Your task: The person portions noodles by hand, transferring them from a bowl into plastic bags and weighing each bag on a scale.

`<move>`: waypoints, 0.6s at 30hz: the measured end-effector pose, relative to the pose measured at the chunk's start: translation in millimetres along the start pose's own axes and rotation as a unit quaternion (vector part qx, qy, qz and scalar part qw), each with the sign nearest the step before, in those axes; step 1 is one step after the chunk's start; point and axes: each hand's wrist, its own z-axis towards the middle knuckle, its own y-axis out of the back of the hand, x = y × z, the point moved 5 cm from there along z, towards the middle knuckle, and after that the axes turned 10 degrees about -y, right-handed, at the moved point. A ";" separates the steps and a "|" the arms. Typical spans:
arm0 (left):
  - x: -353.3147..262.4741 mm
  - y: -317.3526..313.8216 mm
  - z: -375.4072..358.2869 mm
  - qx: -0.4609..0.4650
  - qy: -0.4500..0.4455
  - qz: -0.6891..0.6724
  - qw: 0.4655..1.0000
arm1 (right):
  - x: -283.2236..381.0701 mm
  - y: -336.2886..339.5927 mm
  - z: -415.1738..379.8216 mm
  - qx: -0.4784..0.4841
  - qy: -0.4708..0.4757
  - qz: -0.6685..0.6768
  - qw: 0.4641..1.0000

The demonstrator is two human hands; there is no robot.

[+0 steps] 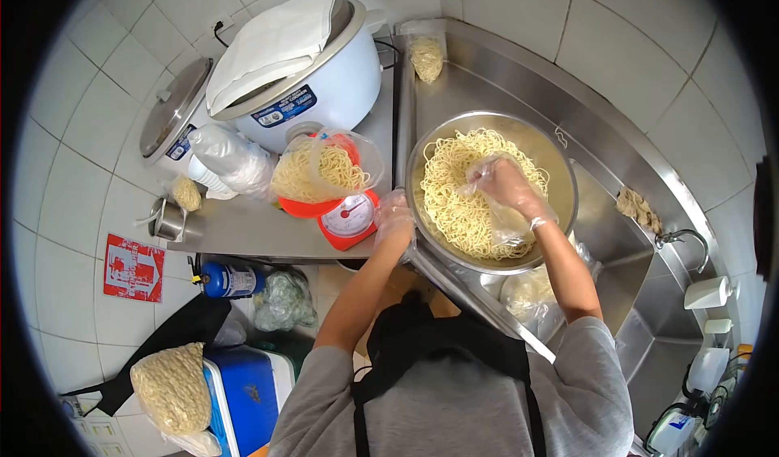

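A wide steel bowl full of yellow noodles stands over the sink in front of me. My right hand, in a loose clear plastic glove, is down in the noodles, its fingers curled into them. My left hand, also in clear plastic, lies at the bowl's left rim, its fingers loosely extended; their tips are blurred by the plastic. Just left of it is a red kitchen scale with a round white dial. On the scale sits a red basin with a clear plastic bag of noodles in it.
A large rice cooker with a white cloth stands behind the scale, a second cooker beside it. Bagged noodles rest at the sink's back corner. A tap is at right; a blue cooler is at lower left.
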 end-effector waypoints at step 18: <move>-15.1 14.0 -38.1 -0.091 -0.122 0.110 0.982 | 0.4 -54.3 -131.6 -0.101 0.232 -0.155 0.955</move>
